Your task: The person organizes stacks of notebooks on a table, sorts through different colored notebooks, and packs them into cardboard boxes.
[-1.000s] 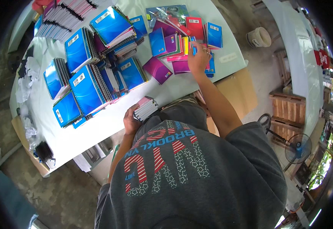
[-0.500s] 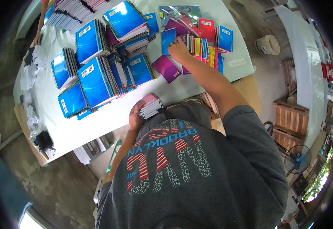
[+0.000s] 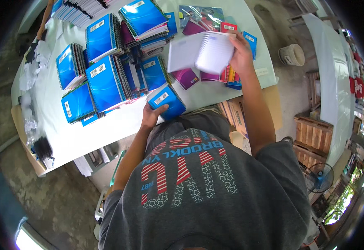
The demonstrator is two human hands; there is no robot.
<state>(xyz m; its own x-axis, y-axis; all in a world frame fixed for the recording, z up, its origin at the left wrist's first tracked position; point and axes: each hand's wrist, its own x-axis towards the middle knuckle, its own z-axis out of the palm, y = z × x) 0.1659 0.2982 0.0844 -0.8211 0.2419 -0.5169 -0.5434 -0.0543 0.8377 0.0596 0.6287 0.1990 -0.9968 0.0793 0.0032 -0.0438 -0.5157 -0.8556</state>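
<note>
My left hand (image 3: 150, 115) is closed on a blue spiral notebook (image 3: 167, 101) at the table's near edge, thumb on its cover. Whatever lies under that notebook is hidden. Raised over the table, my right hand (image 3: 241, 54) grips a spiral notebook with white pages (image 3: 215, 53) by its right edge. It hangs open, pages toward me, slightly blurred. Partly behind it lie a purple notebook (image 3: 186, 78) and a group of small colourful notebooks (image 3: 232, 76). Left of these stand stacks of blue spiral notebooks (image 3: 103, 83).
A plastic-wrapped item (image 3: 200, 14) lies at the table's far side. Crumpled clear plastic (image 3: 28, 102) lines the left edge. Another person's arm (image 3: 44, 18) reaches in at the upper left. On the floor to the right are a white bucket (image 3: 291, 55) and wooden crates (image 3: 312, 133).
My right hand has risen from the blue notebook on the table and now holds an opened notebook. A blue notebook now shows in my left hand, where a small pink-topped stack was.
</note>
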